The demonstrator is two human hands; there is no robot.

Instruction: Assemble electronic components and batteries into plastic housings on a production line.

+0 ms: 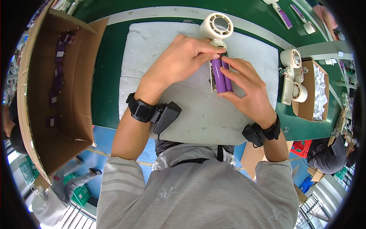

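A cream handheld fan [216, 26] lies on a white foam sheet [152, 42], its round head away from me and its handle casing open toward me. Two purple cylindrical batteries [218, 76] lie side by side along the handle. With its fingers along the right side and its thumb at the near end, my right hand [249, 89] grips them. My left hand [179, 57] is closed in a pinch at the batteries' far end, beside a small green circuit board [224, 54]. Whatever is between those fingertips is too small to make out.
On the left stands a tall open cardboard box [72, 114] with purple batteries inside. To the right, more fan parts [291, 76] sit beside a smaller box [324, 72] of white pieces. Further fan parts lie on the green bench [263, 19]. Other people are around the edges.
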